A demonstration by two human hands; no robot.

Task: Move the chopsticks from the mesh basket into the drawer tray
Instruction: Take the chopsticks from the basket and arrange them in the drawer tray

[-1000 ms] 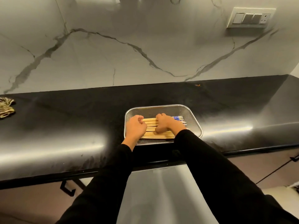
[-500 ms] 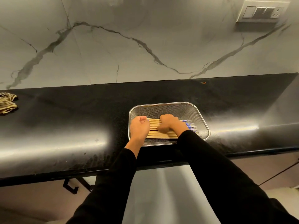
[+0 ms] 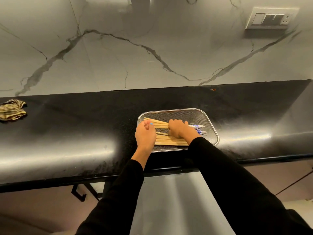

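Right of frame centre, the chopsticks (image 3: 169, 139) all lie in the mesh basket (image 3: 209, 121) — none moved yet, and no drawer tray is visible. The right hand (image 3: 179, 128) is curled around an upper bunch; the left hand (image 3: 145, 135) is loosely closed at their left ends — whether it grips any, I cannot tell.

One mesh basket (image 3: 209, 123) sits at the centre right of the frame. In it lies one heap of wooden chopsticks (image 3: 166, 141); they overlap and the hands cover part of them, so their number cannot be told exactly, though it is well over six. Two hands are in view, the left hand (image 3: 145, 135) and the right hand (image 3: 180, 128). One striped cloth (image 3: 11, 110) lies at the far left, and one switch plate (image 3: 271, 18) shows at the upper right.
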